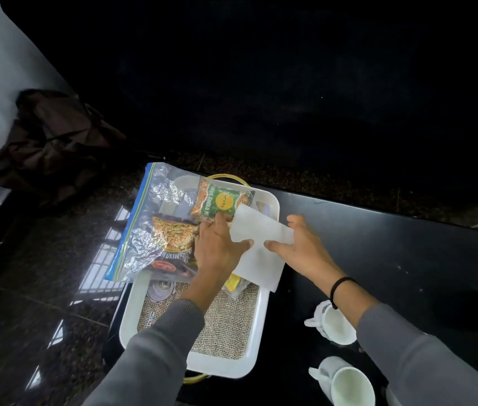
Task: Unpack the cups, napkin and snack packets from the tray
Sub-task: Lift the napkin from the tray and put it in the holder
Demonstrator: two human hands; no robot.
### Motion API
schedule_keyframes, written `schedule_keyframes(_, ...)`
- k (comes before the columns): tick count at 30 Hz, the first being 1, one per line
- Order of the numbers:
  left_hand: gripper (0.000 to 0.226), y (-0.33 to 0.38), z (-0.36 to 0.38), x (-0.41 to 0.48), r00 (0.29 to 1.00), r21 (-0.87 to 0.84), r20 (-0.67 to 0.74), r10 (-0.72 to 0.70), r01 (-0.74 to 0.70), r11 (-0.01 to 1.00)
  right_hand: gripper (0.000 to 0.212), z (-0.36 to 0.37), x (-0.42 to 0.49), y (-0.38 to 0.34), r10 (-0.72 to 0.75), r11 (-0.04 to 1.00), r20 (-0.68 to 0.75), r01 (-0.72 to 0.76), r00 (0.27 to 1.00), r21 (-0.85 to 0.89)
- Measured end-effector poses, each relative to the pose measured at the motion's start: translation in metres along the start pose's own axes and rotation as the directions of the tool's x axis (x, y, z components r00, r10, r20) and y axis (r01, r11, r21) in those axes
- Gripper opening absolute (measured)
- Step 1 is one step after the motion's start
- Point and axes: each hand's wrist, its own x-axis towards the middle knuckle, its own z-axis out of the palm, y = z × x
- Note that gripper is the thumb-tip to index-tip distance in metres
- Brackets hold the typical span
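Observation:
A white tray [132, 312] lined with burlap sits on a dark table. Both of my hands hold a white napkin [256, 253] above the tray's far right part: my left hand [217, 250] pinches its left edge, my right hand [296, 244] its right edge. A green snack packet [220, 200] lies at the tray's far end. A dark mixture packet [173, 244] lies inside a clear zip bag [144, 218] that overhangs the tray's left rim. A yellow packet [231, 284] peeks out under the napkin. Two white cups [334, 323], [346, 382] stand on the table to the right.
A clear glass [161, 288] lies in the tray beneath the zip bag. A dark crumpled bag [53, 145] rests on the glossy floor at the left. The black table [407, 244] stretches to the right behind the cups.

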Motion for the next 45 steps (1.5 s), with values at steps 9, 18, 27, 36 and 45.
schedule_keyframes(9,0.034,-0.012,-0.015,-0.007,0.907,0.013,-0.117,0.405,-0.406,0.914,0.097,-0.013,-0.01,-0.005,-0.248,0.915,-0.047,0.218,0.968,-0.338)
schedule_keyframes(18,0.033,-0.01,-0.04,-0.005,0.723,-0.105,-0.075,0.686,-0.69,0.716,0.018,-0.035,-0.024,-0.02,-0.295,0.955,0.06,0.292,0.953,0.061)
schedule_keyframes(27,0.051,0.006,-0.024,-0.016,0.866,-0.711,0.472,0.163,0.264,0.652,0.034,-0.059,-0.044,0.009,-0.078,0.786,0.11,-0.006,0.991,0.618)
schedule_keyframes(36,0.007,0.052,0.012,-0.038,0.901,-0.758,0.381,0.209,0.175,0.629,0.023,-0.099,-0.074,0.068,0.002,0.751,0.068,-0.046,0.998,0.659)
schedule_keyframes(45,0.023,0.117,0.065,-0.069,0.832,-0.69,0.52,0.194,0.275,0.67,0.02,-0.135,-0.109,0.139,0.142,0.521,-0.112,0.022,0.983,0.853)
